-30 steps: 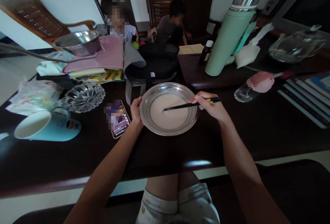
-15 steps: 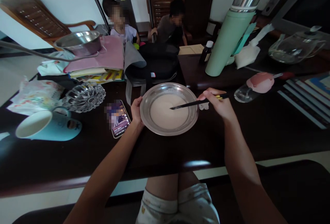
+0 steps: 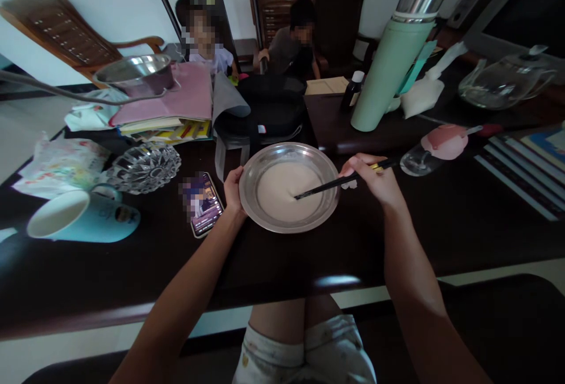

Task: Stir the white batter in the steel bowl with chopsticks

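Note:
A shallow metal bowl (image 3: 249,207) stands on the dark table in front of me, holding a pale, creamy liquid (image 3: 278,192). Its left rim is gripped by my left hand (image 3: 233,191), thumb on top and the other fingers hidden beneath. My right hand (image 3: 373,175) is closed around black chopsticks (image 3: 329,185) with gold bands near the upper end. Their tips dip into the liquid near its middle, where a small ripple shows. Left of the bowl lies a phone (image 3: 207,204) with its screen lit.
A blue mug (image 3: 106,219) lies tilted at left, near a glass dish (image 3: 148,166). A green thermos (image 3: 392,72), a pink-topped cup (image 3: 445,139), a glass teapot (image 3: 498,86) and books (image 3: 516,178) are at right. A black case (image 3: 265,104) lies behind the bowl; two people sit beyond.
The chopstick tips have moved slightly toward me within the liquid, and the chopsticks slope more steeply. My left hand and the bowl stay in place.

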`<state>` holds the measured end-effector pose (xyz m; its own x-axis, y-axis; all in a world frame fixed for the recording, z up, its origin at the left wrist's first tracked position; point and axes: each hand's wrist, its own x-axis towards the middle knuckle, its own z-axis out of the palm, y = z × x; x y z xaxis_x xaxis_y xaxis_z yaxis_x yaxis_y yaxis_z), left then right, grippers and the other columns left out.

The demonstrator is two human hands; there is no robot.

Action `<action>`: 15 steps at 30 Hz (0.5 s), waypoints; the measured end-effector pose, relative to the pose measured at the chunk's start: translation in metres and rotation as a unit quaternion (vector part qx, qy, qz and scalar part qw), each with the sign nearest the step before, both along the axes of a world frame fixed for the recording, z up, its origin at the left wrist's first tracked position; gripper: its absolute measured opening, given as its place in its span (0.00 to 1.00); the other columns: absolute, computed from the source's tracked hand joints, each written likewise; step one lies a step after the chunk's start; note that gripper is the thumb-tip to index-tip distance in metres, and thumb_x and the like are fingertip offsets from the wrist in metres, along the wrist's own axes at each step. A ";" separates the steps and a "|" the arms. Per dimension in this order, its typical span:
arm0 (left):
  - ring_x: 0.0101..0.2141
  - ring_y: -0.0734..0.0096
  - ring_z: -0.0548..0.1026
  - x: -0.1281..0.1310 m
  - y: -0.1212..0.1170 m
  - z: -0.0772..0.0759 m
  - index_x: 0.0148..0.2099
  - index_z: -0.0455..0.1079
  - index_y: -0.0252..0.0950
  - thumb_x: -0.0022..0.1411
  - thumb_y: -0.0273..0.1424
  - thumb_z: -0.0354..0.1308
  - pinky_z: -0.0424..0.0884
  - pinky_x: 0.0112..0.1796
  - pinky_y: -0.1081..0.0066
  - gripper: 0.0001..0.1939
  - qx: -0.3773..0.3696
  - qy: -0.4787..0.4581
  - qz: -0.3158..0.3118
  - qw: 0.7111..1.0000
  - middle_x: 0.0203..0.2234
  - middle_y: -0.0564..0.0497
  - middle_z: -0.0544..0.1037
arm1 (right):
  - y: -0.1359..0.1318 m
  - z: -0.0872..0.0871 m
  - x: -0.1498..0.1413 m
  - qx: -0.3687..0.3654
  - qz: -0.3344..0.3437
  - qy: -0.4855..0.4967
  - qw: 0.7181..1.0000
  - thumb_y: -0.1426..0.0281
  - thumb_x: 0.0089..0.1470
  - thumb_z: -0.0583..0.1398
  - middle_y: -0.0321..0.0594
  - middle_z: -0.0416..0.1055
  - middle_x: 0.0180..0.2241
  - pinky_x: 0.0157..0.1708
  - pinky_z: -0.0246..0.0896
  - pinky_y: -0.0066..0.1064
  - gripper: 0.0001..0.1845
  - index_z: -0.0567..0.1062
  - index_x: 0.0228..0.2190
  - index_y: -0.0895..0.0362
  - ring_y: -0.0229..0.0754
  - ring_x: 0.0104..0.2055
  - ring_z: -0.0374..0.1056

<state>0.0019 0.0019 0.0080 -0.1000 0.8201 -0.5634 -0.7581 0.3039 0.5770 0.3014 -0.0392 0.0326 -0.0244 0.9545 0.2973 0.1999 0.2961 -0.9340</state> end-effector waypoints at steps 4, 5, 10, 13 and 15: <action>0.37 0.50 0.87 -0.001 0.000 -0.002 0.30 0.76 0.37 0.64 0.33 0.56 0.84 0.44 0.57 0.12 0.009 0.008 -0.005 1.000 0.24 0.47 0.83 | 0.002 -0.001 -0.005 0.008 0.037 -0.040 0.998 0.37 0.58 0.67 0.42 0.85 0.30 0.36 0.75 0.37 0.30 0.86 0.27 0.50 0.47 0.35 0.81; 0.37 0.50 0.87 -0.002 0.001 -0.003 0.30 0.76 0.38 0.63 0.33 0.57 0.84 0.44 0.57 0.11 0.013 0.008 -0.009 1.000 0.24 0.47 0.84 | 0.002 -0.002 -0.004 0.011 0.024 -0.042 0.999 0.37 0.58 0.67 0.42 0.86 0.31 0.36 0.74 0.37 0.30 0.86 0.27 0.50 0.46 0.34 0.81; 0.37 0.50 0.87 -0.005 0.002 -0.008 0.29 0.75 0.38 0.60 0.34 0.62 0.84 0.44 0.59 0.07 0.022 0.010 -0.027 0.999 0.25 0.48 0.84 | 0.001 -0.001 0.001 -0.009 -0.016 -0.015 1.000 0.37 0.58 0.67 0.41 0.83 0.25 0.31 0.71 0.36 0.31 0.83 0.23 0.51 0.44 0.28 0.78; 0.37 0.51 0.87 -0.003 0.001 -0.006 0.29 0.75 0.38 0.61 0.34 0.61 0.84 0.43 0.60 0.09 0.019 0.021 -0.013 1.000 0.22 0.49 0.83 | 0.001 0.000 -0.003 -0.014 0.039 -0.035 0.999 0.37 0.58 0.67 0.41 0.83 0.27 0.35 0.73 0.36 0.31 0.85 0.25 0.51 0.45 0.31 0.79; 0.37 0.51 0.87 -0.002 0.001 -0.005 0.29 0.75 0.38 0.62 0.34 0.60 0.84 0.43 0.60 0.09 0.021 0.027 -0.007 0.999 0.22 0.49 0.82 | 0.001 -0.001 -0.005 -0.003 0.046 -0.047 0.998 0.36 0.57 0.67 0.42 0.86 0.30 0.36 0.74 0.36 0.30 0.86 0.28 0.50 0.46 0.34 0.80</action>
<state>0.0002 0.0026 0.0031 -0.1176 0.8449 -0.5218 -0.7209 0.2887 0.6300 0.2963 -0.0377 0.0317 -0.1389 0.9490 0.2830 0.2591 0.3107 -0.9145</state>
